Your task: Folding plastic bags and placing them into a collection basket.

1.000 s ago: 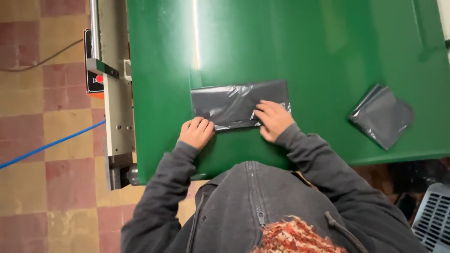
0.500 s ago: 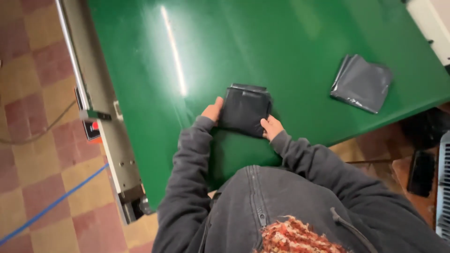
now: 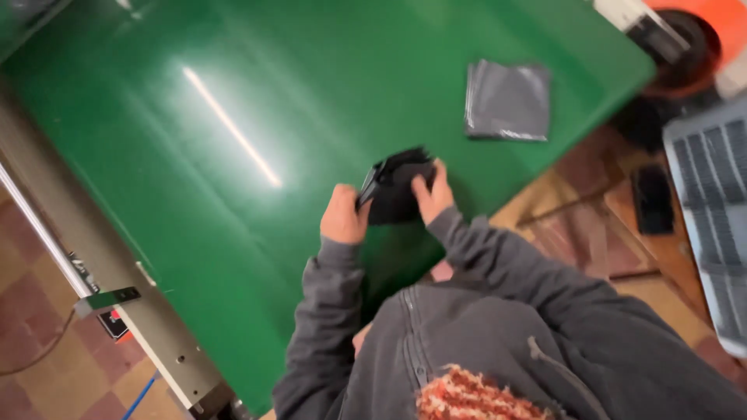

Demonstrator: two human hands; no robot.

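A folded dark grey plastic bag point(image 3: 395, 187) is lifted just above the green table point(image 3: 233, 117). My left hand point(image 3: 344, 215) grips its left edge. On the bag's right side, my right hand point(image 3: 433, 194) presses with the fingers over the fold. Both sleeves are grey. A stack of flat, folded grey bags point(image 3: 507, 99) lies on the table farther right, near the table's edge, well apart from both hands.
A metal rail point(image 3: 93, 264) runs along the table's left side, with a small red and black control box point(image 3: 115, 323) below it. To the right of the table stand a grey slatted crate point(image 3: 712, 202) and an orange and black object point(image 3: 689, 35). The floor is tiled.
The bag went from spread flat on the table to a small folded packet, now raised in both hands. The view has swung, so the table appears tilted.
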